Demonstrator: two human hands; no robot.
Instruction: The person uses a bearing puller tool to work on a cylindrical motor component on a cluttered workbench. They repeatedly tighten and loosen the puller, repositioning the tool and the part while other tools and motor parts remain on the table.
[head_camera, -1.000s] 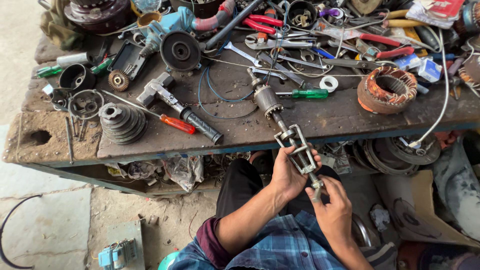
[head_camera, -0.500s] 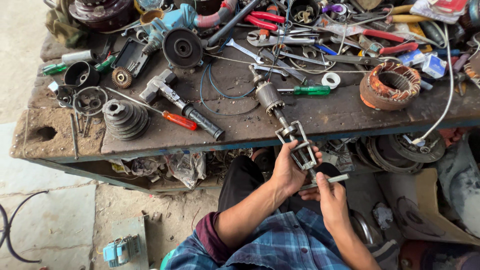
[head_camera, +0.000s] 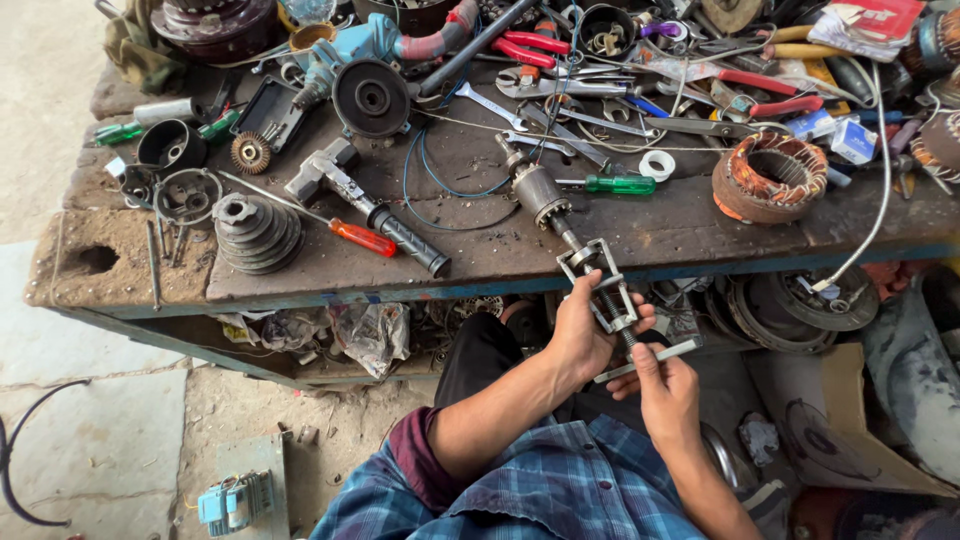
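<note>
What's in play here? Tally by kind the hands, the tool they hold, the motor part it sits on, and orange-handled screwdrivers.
Hands: 2, left hand and right hand
Puller: 1
Armature: 1
Orange-handled screwdriver: 1
Total: 5

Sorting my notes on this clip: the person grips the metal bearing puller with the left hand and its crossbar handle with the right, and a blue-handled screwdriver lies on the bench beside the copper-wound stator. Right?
Not quite. In the head view the screwdriver beside the copper-wound stator has a green handle, not blue. The rest holds: left hand grips the metal bearing puller, right hand its crossbar handle.
</note>
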